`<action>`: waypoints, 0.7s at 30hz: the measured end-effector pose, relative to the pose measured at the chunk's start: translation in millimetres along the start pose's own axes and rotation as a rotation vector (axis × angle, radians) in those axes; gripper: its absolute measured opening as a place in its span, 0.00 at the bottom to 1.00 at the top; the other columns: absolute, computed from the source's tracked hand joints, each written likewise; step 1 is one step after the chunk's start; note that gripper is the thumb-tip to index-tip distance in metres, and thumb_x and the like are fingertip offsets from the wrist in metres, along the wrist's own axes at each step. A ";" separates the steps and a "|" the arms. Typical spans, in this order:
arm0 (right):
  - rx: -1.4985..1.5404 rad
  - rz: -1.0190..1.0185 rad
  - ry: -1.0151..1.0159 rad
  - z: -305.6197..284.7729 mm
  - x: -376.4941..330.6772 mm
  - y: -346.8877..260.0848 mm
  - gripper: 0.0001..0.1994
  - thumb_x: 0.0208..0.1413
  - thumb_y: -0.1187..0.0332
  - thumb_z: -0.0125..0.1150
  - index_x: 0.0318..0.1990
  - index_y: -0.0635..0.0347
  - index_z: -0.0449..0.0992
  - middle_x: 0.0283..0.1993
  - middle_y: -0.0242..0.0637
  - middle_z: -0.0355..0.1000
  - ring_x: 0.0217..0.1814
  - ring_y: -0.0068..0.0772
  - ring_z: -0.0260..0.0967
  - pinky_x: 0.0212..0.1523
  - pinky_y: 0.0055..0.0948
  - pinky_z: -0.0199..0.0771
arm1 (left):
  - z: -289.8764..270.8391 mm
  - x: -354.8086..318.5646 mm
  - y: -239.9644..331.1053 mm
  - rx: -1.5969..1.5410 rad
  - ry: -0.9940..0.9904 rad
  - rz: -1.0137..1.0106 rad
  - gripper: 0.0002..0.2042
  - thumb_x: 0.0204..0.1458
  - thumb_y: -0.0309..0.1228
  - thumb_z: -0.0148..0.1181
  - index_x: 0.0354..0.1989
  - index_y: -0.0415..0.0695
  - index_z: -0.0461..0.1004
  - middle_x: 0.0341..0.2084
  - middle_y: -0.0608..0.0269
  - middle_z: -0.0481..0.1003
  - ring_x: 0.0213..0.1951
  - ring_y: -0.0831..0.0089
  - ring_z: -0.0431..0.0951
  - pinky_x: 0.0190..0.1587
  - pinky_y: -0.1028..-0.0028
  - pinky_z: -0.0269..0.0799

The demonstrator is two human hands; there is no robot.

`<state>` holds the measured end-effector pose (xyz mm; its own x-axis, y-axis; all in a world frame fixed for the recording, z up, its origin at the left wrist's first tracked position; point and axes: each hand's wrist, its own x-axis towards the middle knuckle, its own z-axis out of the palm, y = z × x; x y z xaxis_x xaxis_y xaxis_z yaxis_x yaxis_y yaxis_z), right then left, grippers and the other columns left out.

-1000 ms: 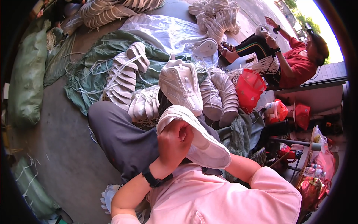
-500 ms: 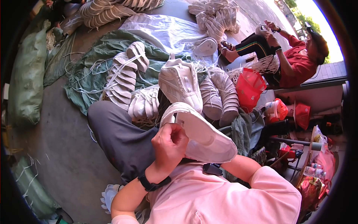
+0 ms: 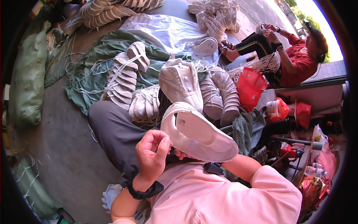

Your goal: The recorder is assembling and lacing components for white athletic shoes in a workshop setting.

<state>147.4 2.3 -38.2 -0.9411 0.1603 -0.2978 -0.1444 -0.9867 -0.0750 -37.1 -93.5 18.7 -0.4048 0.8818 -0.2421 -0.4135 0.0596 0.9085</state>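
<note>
A white unfinished shoe upper [image 3: 209, 140] lies across my lap, its open side with the stitched rim facing me. My right hand [image 3: 180, 154] holds it from beneath; only fingertips show at its lower left edge, and the rest is hidden. Just left of the shoe upper, my left hand [image 3: 152, 151] is raised with thumb and fingers pinched together. Anything thin in that pinch is too small to make out. Beyond the held piece, a white sneaker upper [image 3: 181, 82] stands with its laced front toward me.
Stacked white shoe parts [image 3: 121, 78] lie on a green sheet [image 3: 87, 74], with more strung rows [image 3: 220, 93] at right. A red bag [image 3: 250, 87] stands beside them. Far right, a person in red [image 3: 296, 61] sits handling a pale piece. Green sacks [image 3: 28, 78] line the left.
My left hand has drawn back from the shoe upper's rim, down and left, still pinched. Fingertips of my right hand now show below the piece, which has barely shifted.
</note>
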 end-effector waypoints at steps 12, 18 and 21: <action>0.226 0.114 -0.060 -1.3 8.3 -13.2 0.33 0.63 0.45 0.40 0.67 0.61 0.52 0.60 0.69 0.55 0.50 0.59 0.67 0.52 0.46 0.72 | -28.5 4.4 6.3 -0.150 0.212 0.113 0.07 0.58 0.30 0.44 0.32 0.40 0.66 0.25 0.59 0.72 0.23 0.78 0.69 0.27 0.78 0.68; 0.165 0.083 -0.010 7.8 1.4 -21.0 0.33 0.64 0.46 0.39 0.67 0.62 0.51 0.60 0.70 0.54 0.49 0.59 0.68 0.49 0.45 0.74 | -153.9 4.1 2.4 0.202 0.791 0.443 0.12 0.62 0.33 0.40 0.31 0.41 0.67 0.46 0.50 0.74 0.46 0.67 0.72 0.53 0.67 0.66; 0.165 0.063 -0.029 9.2 1.2 -21.6 0.32 0.64 0.46 0.39 0.67 0.62 0.52 0.60 0.69 0.55 0.49 0.58 0.68 0.49 0.45 0.74 | -162.9 -7.3 -1.2 1.004 0.999 0.136 0.16 0.61 0.34 0.48 0.54 0.38 0.68 0.65 0.52 0.55 0.68 0.56 0.48 0.66 0.59 0.45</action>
<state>146.5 23.5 -28.2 -0.9580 0.0994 -0.2688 -0.1306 -0.9863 0.1010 -166.5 -176.2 -36.1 -0.9648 0.2366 0.1144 0.2481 0.6763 0.6936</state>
